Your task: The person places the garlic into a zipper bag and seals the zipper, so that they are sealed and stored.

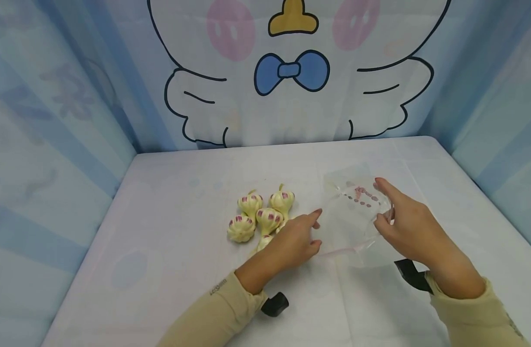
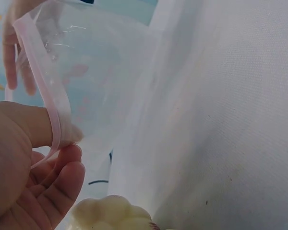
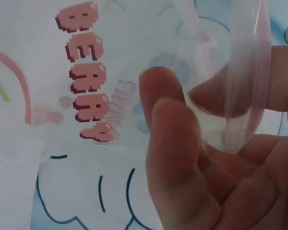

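A clear plastic zip bag (image 1: 345,224) with pink trim and a small reddish print stretches between the two hands above the white table. My left hand (image 1: 293,243) is at the bag's left side. In the left wrist view its thumb and fingers pinch the pink zip edge (image 2: 47,91) of the mouth. At the right side, my right hand (image 1: 415,229) holds the opposite edge, thumb and fingers on either side of the film. The right wrist view shows the red lettering (image 3: 89,79) on the bag. Several garlic bulbs (image 1: 241,228) lie clustered just beyond and left of my left hand, partly hidden by it.
A white cloth covers the table (image 1: 170,270). Light-blue patterned curtains (image 1: 44,193) stand at both sides, and a cartoon-printed backdrop (image 1: 287,115) hangs behind the far edge. A black strap piece (image 1: 275,304) sticks out by the left sleeve.
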The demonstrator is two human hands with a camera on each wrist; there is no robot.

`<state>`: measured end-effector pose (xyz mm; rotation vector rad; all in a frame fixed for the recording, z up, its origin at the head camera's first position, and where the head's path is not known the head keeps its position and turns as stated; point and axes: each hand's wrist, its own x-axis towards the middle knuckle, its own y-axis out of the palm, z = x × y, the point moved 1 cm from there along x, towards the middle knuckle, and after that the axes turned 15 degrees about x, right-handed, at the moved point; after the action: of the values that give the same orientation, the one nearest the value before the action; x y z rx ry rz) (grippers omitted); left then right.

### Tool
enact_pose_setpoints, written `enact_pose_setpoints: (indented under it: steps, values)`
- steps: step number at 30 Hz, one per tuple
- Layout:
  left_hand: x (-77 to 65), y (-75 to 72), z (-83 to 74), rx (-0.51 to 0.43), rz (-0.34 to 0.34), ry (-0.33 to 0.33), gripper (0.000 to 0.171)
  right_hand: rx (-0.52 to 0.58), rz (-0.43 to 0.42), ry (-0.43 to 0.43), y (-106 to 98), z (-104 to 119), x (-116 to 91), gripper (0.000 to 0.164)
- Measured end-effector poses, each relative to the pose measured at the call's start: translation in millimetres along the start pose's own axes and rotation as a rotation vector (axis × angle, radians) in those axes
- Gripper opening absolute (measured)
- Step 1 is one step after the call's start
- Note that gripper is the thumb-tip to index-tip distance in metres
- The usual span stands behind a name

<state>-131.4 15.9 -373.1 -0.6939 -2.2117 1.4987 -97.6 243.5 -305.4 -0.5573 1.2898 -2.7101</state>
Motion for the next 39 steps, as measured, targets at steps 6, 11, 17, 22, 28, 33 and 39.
enact_pose_setpoints:
  steps: [6, 11, 17, 22, 28, 33, 39]
  values:
    - [-0.1, -2.0, -1.2, -0.01, 0.011, -0.011, 0.067, 0.112, -0.07, -0.014, 4, -4, 1, 0.064]
    - [-0.2, -2.0, -1.3, -0.03, 0.018, -0.013, 0.067, 0.221, -0.127, 0.016, 7, -7, 0, 0.061]
    - [0.1, -1.7, -1.0, -0.036, 0.023, -0.03, 0.066, 0.139, -0.174, -0.032, 7, -6, -1, 0.059]
    - [0.1, -0.9, -0.8, -0.021, 0.01, -0.039, 0.065, -0.061, -0.231, -0.136, 8, -2, 0, 0.057]
    - [0.5, -0.9, 0.8, -0.005, 0.005, -0.076, 0.064, -0.129, -0.301, -0.247, 8, -2, 0, 0.056]
    - [0.9, -1.2, 4.5, -0.031, 0.011, -0.083, 0.065, -0.048, -0.261, -0.225, 2, -7, 1, 0.055]
    - [2.2, -1.8, 9.8, -0.069, 0.011, -0.076, 0.066, 0.111, -0.163, -0.198, -6, -16, 1, 0.069]
